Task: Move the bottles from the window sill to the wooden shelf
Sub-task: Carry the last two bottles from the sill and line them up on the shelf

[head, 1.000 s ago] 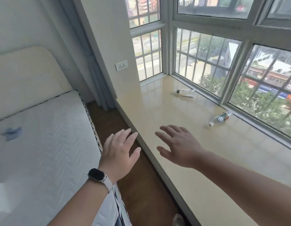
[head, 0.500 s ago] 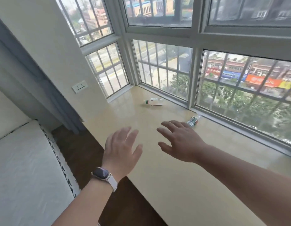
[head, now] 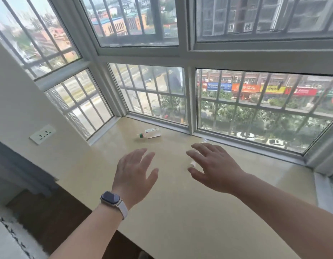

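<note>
A small clear bottle with a green cap [head: 149,133] lies on its side on the cream window sill [head: 180,199], close to the far window frame. A second clear bottle [head: 193,163] lies under my right hand [head: 215,166]; only its white cap end shows between thumb and fingers, and a bit of its far end beyond the fingertips. My right hand hovers over it with fingers spread, holding nothing. My left hand [head: 135,172], a watch on its wrist, is spread open above the sill, nearer than the green-capped bottle. The wooden shelf is out of view.
Barred windows [head: 255,101] close off the sill at the back and left. A wall socket [head: 43,134] sits on the left wall above a grey curtain [head: 22,171]. A dark wooden floor [head: 55,221] and a mattress edge [head: 9,240] lie at lower left.
The view has swung right and closer to the sill. My right hand now covers the second bottle, which lay beyond its fingertips before. Both hands stay spread.
</note>
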